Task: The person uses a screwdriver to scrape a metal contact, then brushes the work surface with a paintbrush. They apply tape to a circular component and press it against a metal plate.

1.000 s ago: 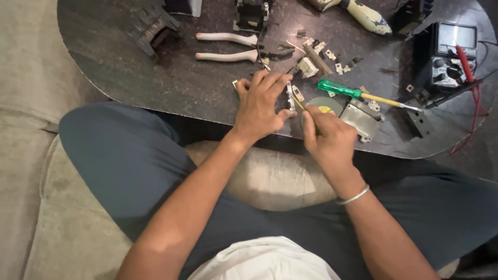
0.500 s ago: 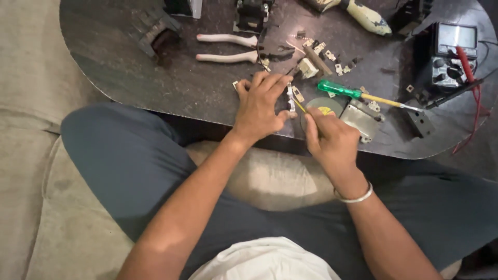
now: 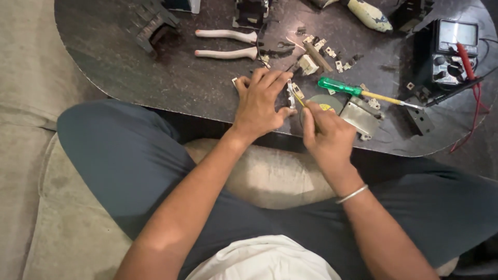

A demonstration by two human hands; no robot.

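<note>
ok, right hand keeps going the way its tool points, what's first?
Probably the small white part that the left hand pins down. The right hand aims its thin tool up-left at it; whether they touch is unclear.

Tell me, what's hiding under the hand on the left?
Under the left hand a small white and metal part peeks out on the dark table. The fingers cover most of it, so its full shape is hidden.
</note>
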